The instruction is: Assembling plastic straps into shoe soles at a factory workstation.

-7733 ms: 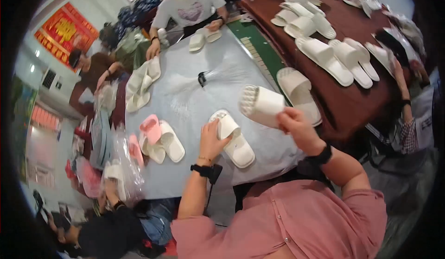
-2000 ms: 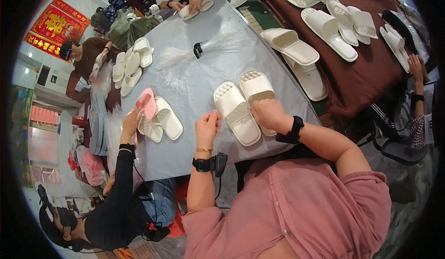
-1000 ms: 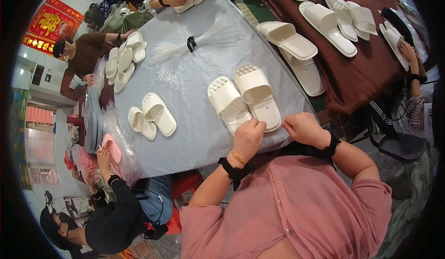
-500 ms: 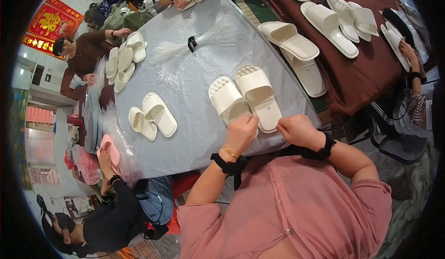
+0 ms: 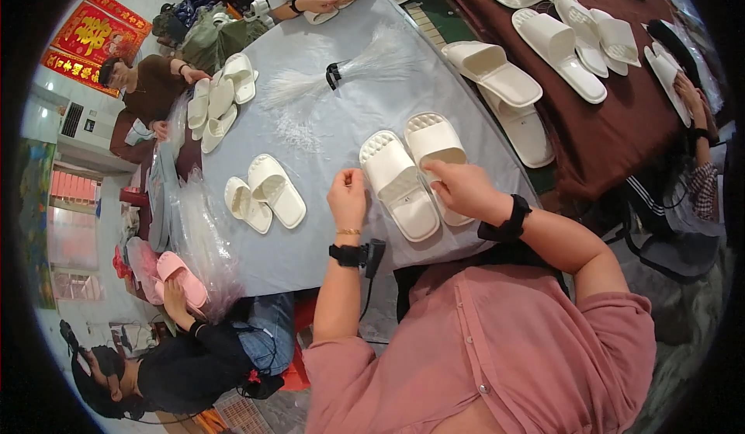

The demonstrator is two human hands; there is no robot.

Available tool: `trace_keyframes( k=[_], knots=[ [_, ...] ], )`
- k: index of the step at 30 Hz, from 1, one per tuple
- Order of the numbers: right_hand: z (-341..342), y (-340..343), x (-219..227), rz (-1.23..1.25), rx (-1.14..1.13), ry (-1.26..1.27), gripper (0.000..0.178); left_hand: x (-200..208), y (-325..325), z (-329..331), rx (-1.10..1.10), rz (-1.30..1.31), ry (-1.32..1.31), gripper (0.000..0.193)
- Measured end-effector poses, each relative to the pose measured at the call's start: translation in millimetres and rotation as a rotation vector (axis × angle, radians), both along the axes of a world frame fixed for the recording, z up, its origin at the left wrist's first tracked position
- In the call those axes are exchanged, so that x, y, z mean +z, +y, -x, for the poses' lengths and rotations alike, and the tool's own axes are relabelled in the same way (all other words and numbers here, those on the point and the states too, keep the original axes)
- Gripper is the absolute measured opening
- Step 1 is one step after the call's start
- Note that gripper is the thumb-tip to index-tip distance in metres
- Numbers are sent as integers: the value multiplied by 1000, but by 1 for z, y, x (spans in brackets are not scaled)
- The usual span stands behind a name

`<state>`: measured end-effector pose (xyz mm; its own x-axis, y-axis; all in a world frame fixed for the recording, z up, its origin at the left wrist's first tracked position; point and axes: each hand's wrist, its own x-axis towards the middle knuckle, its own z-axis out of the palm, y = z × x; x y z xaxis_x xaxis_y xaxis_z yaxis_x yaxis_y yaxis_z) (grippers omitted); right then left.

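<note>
Two cream slippers lie side by side in front of me on the grey-covered table, toes pointing away. Beside the left slipper (image 5: 397, 176) is my left hand (image 5: 347, 199), fingers curled together; anything inside them is hidden. Over the right slipper (image 5: 431, 131) reaches my right hand (image 5: 467, 191), thumb and finger pinched at its strap's inner edge, next to the gap between the pair. Whatever that pinch holds is too small to make out. Farther off lies a bundle of thin clear plastic strands (image 5: 358, 67) with a black band round its middle.
Another cream pair (image 5: 277, 191) lies to the left, more slippers (image 5: 223, 100) beyond it. Several cream slippers (image 5: 560, 53) cover the brown cloth (image 5: 578, 151) at right. Co-workers sit around; one holds a pink slipper (image 5: 181, 277) by clear plastic bags (image 5: 203, 236).
My left hand has moved left, off the left slipper's heel to its side. My right hand has moved from the right slipper's heel up to its strap. The view has shifted slightly.
</note>
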<state>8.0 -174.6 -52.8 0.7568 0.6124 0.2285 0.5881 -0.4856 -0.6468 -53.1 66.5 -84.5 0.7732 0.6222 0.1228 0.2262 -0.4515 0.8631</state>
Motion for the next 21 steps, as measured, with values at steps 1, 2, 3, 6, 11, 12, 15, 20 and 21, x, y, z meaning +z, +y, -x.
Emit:
trace_keyframes(
  k=[1, 2, 3, 6, 11, 12, 15, 20, 21],
  knots=[
    [-1, -5, 0, -132, -3, -58, 21, 0, 4, -4, 19, 109, 69, 32],
    [-6, -12, 2, -128, -12, -59, 21, 1, 9, -10, 11, 112, 69, 32],
    [-16, -17, 11, -112, -73, 6, 22, -1, 18, -15, -3, 183, 183, 33],
    [-51, -19, 21, -117, -182, 95, 20, -11, 40, -30, -11, 379, 244, 36],
    [-115, -7, -18, -64, -191, 201, 34, -4, 40, -54, -59, 371, 329, 31],
    [-118, 1, -16, -41, -157, 178, 33, -6, 40, -55, -56, 367, 324, 31],
    [-127, 18, -12, 90, -135, 393, 31, -11, 37, -57, -34, 141, 337, 25],
    [-130, 29, -19, -73, -133, 538, 28, -16, 35, -54, -9, -26, 201, 22],
    [-133, 28, -25, -74, -136, 536, 28, -12, 31, -56, -15, -90, 147, 21]
  ],
)
